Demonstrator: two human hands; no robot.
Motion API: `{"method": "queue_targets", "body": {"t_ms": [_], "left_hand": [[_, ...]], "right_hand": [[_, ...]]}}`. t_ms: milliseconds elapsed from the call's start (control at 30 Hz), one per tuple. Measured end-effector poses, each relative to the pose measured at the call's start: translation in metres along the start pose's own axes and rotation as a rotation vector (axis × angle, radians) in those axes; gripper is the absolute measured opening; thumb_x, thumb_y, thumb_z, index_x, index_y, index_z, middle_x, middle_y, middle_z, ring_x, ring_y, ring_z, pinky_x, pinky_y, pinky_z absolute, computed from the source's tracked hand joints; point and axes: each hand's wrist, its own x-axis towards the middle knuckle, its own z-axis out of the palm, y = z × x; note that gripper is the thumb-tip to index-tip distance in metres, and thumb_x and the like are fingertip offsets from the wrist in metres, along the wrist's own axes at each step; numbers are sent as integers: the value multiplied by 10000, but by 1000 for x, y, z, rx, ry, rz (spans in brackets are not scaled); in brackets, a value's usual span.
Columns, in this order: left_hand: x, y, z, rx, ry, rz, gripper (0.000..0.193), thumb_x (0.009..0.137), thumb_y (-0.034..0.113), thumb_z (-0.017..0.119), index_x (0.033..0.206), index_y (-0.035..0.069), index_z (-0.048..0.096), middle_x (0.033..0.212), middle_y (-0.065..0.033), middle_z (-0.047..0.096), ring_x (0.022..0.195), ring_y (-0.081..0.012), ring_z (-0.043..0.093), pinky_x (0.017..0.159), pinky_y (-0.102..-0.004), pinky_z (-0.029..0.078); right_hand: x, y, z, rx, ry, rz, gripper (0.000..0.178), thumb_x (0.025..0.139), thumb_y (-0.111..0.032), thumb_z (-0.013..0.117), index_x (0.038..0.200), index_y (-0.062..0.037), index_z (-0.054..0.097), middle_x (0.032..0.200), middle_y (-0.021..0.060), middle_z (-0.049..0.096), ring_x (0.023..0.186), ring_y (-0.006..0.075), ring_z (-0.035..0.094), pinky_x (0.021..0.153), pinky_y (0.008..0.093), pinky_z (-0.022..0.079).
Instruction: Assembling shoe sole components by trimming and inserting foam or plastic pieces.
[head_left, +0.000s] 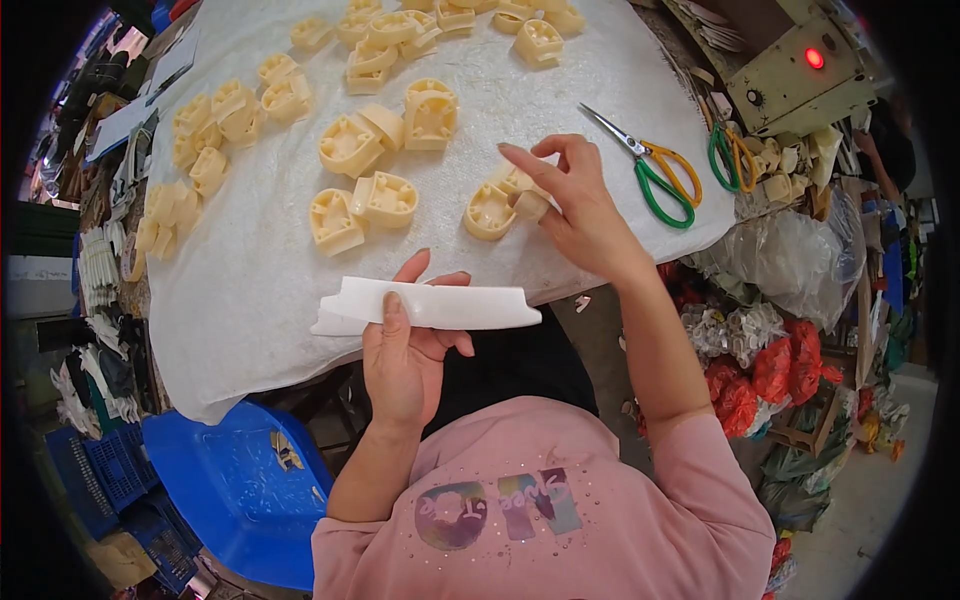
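Observation:
A long white strip (465,307) with notched ends lies across my left hand (405,360). The thumb presses on its face and the fingers are behind it; a second layer seems to show at its left end. My right hand (580,205) is over the table with index finger and thumb spread apart, and a tan band wraps the thumb. Beneath and beside these fingers sits a cream plastic block (490,212) with a rounded end and hollow inside. A similar piece behind it is partly hidden by the hand.
Several cream blocks (350,145) stand in clusters on the white-covered table (270,335). Scissors (640,150) with green and yellow handles lie right of my right hand, another pair (730,155) beyond. A machine (800,85) with a red light stands far right; a blue basin (235,500) sits lower left.

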Motion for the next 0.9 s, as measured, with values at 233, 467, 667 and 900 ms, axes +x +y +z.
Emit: {"method": "queue_targets", "body": {"t_ms": [233, 467, 667, 900], "left_hand": [[0, -6, -5, -59, -42, 45, 481, 1011, 329, 296, 1383, 27, 330, 986, -172, 607, 704, -185, 581, 518, -257, 459], [-2, -3, -5, -76, -35, -8, 484, 1013, 318, 272, 1349, -14, 375, 958, -163, 606, 732, -192, 573, 573, -287, 456], [-3, -5, -7, -6, -11, 41, 456, 1007, 301, 337, 1295, -41, 428, 1069, -154, 584, 824, -180, 562, 662, -301, 457], [-6, -6, 0, 50, 98, 151, 436, 1000, 275, 376, 1271, -62, 430, 1237, -178, 516, 1030, -217, 560, 875, -344, 465]], "right_hand": [[4, 31, 1, 19, -148, 217, 445, 668, 45, 624, 1087, -103, 622, 1101, 124, 483, 1061, 322, 474, 949, 390, 396], [-20, 49, -6, -335, 264, 58, 410, 720, 66, 595, 1108, -63, 580, 980, 123, 542, 930, 275, 541, 784, 345, 459], [-36, 44, -14, -20, 208, 244, 405, 769, 53, 625, 1147, -78, 568, 954, 123, 560, 796, 216, 569, 701, 313, 473], [-45, -55, -5, 624, 176, -289, 452, 790, 45, 632, 1201, -55, 471, 1078, 207, 598, 947, 313, 587, 793, 387, 488]]}}
